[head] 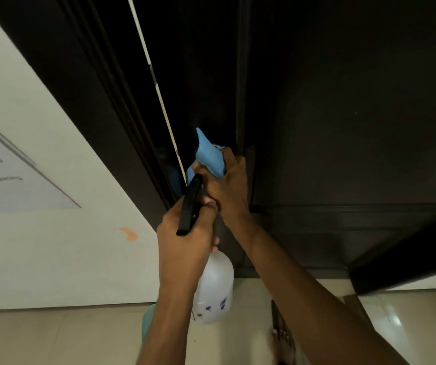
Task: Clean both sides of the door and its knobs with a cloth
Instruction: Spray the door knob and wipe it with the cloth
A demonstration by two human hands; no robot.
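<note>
A dark brown door [343, 114] fills the upper right of the head view, close in front of me. My right hand [228, 185] grips a bunched light blue cloth [209, 156] and holds it against the door near its left edge. The knob is hidden behind the cloth and hand. My left hand [185, 241] grips the neck of a white spray bottle [215, 288] with a black trigger head [190, 206], just below and left of my right hand.
A dark door frame [85, 88] runs diagonally at left, beside a white wall [53, 246] with a printed notice [6, 175] and an orange mark [130, 234]. A pale tiled floor [67, 338] lies below, where my bare foot [282, 341] stands.
</note>
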